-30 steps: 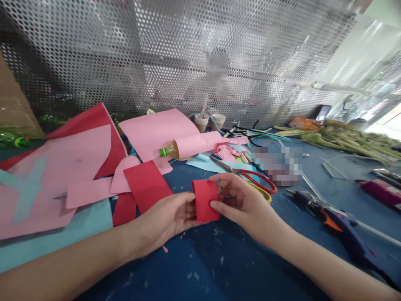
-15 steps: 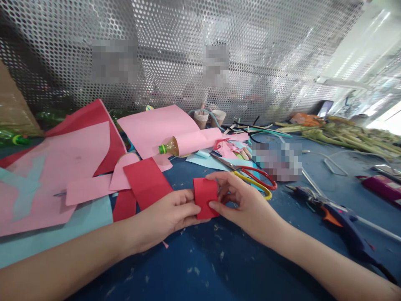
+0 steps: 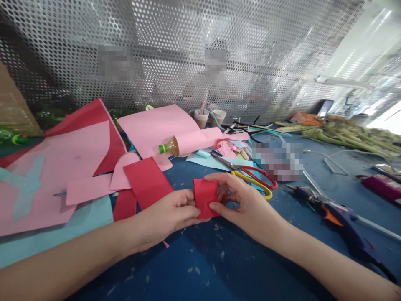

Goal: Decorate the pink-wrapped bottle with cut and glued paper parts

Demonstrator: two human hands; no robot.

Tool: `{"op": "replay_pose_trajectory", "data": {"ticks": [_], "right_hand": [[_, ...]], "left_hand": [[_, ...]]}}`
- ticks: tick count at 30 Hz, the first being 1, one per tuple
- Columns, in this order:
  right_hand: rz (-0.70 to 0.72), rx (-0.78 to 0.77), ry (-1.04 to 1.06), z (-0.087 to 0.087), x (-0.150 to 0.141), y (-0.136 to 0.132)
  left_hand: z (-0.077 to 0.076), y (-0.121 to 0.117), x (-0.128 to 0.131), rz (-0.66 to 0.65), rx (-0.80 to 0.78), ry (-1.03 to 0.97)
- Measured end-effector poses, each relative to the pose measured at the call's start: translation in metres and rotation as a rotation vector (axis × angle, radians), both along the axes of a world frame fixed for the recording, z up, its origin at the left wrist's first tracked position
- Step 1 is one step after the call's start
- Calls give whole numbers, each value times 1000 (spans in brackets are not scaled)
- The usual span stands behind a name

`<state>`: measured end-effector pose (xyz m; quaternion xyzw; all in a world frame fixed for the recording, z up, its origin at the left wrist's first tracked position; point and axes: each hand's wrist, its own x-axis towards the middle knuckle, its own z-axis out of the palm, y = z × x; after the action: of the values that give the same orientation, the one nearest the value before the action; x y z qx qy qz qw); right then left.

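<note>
The left hand (image 3: pixel 175 211) is partly closed, with its fingers on the left edge of the red piece (image 3: pixel 206 199); the right hand (image 3: pixel 241 200) is half curled and pinches the right edge of it; this piece is in the centre of the frame, above the blue bench (image 3: pixel 194 267). Scissors (image 3: pixel 247 173) lie just beyond the right hand; at left of centre is a red strip (image 3: pixel 148 184); the glue gun (image 3: pixel 338 221) lies at the right; pink sheets (image 3: pixel 53 171) cover the left side.
</note>
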<state>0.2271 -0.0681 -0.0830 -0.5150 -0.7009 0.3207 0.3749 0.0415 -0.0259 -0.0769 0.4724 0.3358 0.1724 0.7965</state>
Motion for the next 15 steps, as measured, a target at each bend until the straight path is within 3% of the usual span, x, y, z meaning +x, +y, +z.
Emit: {"op": "replay_pose_trajectory", "data": {"ticks": [11, 15], "right_hand": [[-2, 3, -32, 2, -1, -1], [-99, 72, -98, 7, 4, 0]], "left_hand": [[-3, -2, -1, -11, 77, 2], [-6, -3, 0, -36, 191, 45]]}}
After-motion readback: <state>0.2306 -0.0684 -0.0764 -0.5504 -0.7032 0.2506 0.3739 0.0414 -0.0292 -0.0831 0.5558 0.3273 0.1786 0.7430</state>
